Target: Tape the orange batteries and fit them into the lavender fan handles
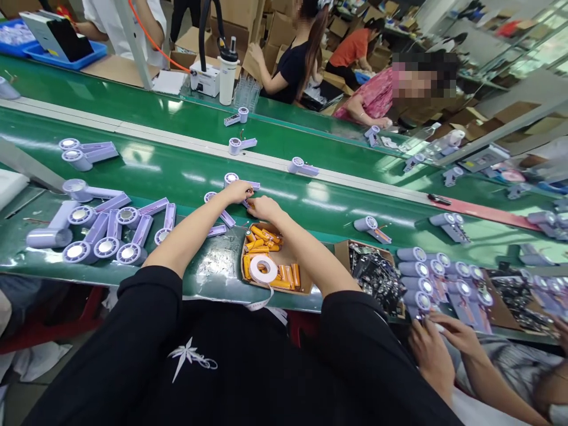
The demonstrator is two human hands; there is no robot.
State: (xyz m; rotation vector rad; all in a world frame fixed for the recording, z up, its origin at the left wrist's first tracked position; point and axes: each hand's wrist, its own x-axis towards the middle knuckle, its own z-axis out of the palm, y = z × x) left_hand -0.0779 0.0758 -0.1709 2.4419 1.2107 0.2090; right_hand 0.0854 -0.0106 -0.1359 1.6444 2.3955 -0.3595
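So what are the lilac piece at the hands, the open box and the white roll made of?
Lilac piece: probably molded plastic, satin, judging by its even colour and soft sheen.
Open box: likely cardboard, given its matte brown surface.
White roll: perhaps paper or plastic tape, as a thin strip trails from it; which, I can't tell.

You have a bright view: windows [548, 44] glow at upper right, white glare streaks the green conveyor belt [186, 160], and wide-angle stretching softens the right edge.
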